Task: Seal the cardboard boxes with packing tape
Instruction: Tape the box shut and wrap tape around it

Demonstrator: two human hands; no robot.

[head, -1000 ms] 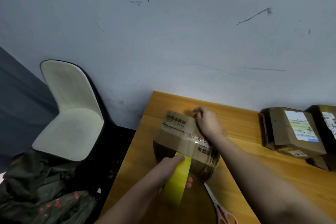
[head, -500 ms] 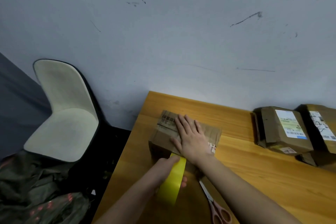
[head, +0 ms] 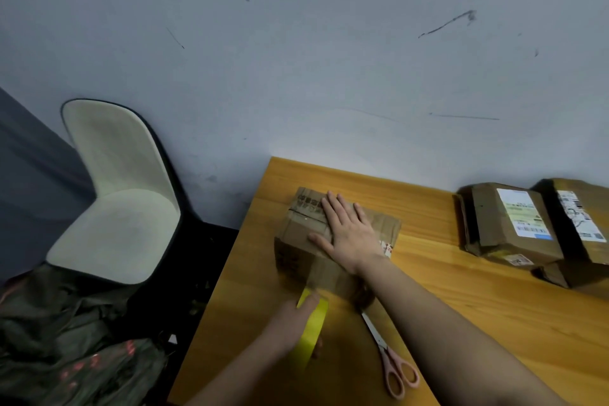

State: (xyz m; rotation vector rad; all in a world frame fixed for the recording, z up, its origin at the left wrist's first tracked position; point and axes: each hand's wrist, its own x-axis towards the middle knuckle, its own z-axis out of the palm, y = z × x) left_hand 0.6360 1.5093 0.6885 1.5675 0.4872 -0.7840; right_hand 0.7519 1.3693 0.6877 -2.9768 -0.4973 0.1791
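A small brown cardboard box [head: 298, 241] stands on the wooden table [head: 461, 300] near its left edge. My right hand [head: 349, 234] lies flat on the box top, fingers straight and spread, pressing on it. My left hand [head: 291, 323] grips a yellow roll of packing tape [head: 313, 330] just in front of the box. A clear strip of tape [head: 324, 273] runs from the roll up the box's near face to the top.
Pink-handled scissors [head: 392, 362] lie on the table right of the tape roll, under my right forearm. Two labelled parcels [head: 507, 227] [head: 580, 224] sit at the far right. A pale chair [head: 115, 194] and a dark bag [head: 72, 339] are left of the table.
My right hand moved from the box's far edge onto the top and now presses flat there. My left hand drew the tape roll back toward me, stretching the strip down the near face.
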